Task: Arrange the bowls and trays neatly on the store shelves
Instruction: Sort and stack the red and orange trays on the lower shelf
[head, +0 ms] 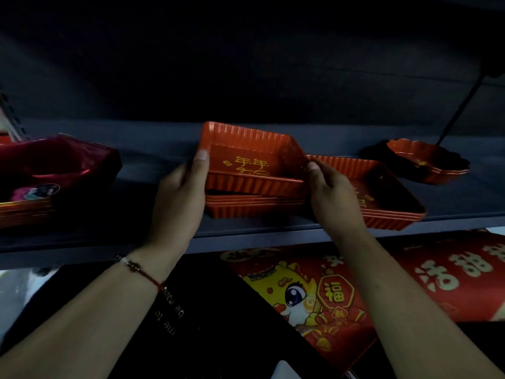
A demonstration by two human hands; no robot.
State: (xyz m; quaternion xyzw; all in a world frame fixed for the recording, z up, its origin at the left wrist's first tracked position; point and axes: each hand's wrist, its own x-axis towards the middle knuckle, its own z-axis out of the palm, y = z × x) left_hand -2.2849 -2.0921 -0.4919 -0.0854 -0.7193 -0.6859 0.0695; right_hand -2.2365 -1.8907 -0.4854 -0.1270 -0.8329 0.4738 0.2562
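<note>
I hold the top tray [252, 162], a red ribbed rectangle with gold characters on its floor, tilted with its far edge raised above a stack [254, 207] of like trays on the shelf [153, 157]. My left grip [177, 198] is clamped on its 9 o'clock end, thumb over the rim. My right grip [332, 195] pinches its 3 o'clock corner between thumb and fingertips.

Just beside the stack at 3 o'clock lies a second stack [388, 198] of the same trays, partly behind my right hand. Farther toward 2 o'clock sit scalloped red bowls [429, 162], nested. At 9 o'clock, well apart, is a dark red wrapped bundle [54, 162].

A red cord bracelet [136, 269] circles my left wrist. Below the shelf, at 5 o'clock, lies a red banner [328, 294] with a cartoon dragon.
</note>
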